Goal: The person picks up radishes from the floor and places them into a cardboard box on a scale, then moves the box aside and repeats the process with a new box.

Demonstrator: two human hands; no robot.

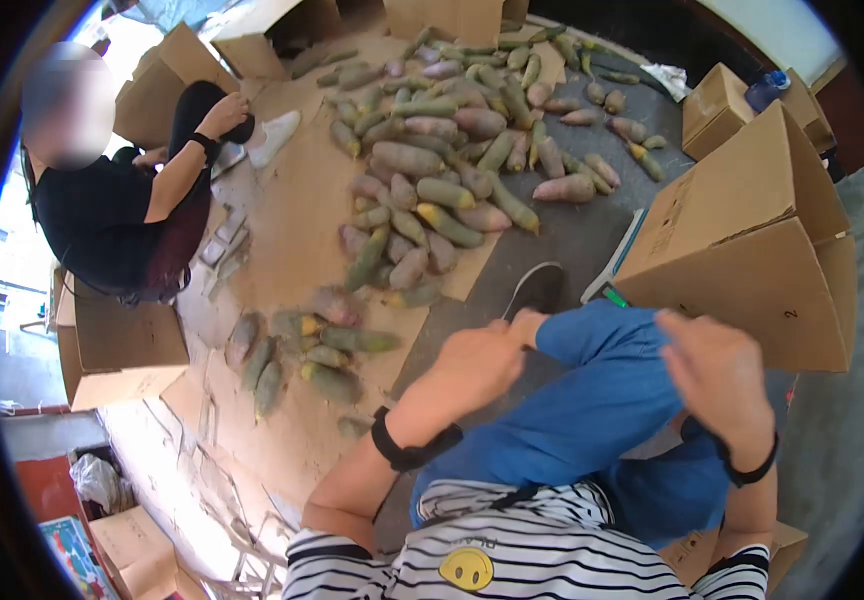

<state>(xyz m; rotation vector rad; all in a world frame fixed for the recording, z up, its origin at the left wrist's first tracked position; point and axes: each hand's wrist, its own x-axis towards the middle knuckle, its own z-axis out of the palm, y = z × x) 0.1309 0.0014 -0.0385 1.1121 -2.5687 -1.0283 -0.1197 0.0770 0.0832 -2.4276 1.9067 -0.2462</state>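
My left hand point(477, 362), with a black band at the wrist, is closed beside my bare ankle at the cuff of my blue trousers point(552, 425). Its fingertips are hidden, so what it grips does not show. At the knee of the same trousers, my right hand point(717, 368) lies slightly blurred, fingers apart and holding nothing. A dark shoe point(537, 288) is on my foot just beyond the left hand. To the left of that hand lies a small group of green and purplish, cucumber-shaped vegetables point(330, 357) on flattened cardboard point(272, 225).
A large heap of the same vegetables point(432, 150) covers the floor ahead. An open cardboard box point(752, 270) stands close on my right, with smaller boxes point(717, 108) behind it. Another person in black point(102, 215) sits at the left, near an open box point(127, 335).
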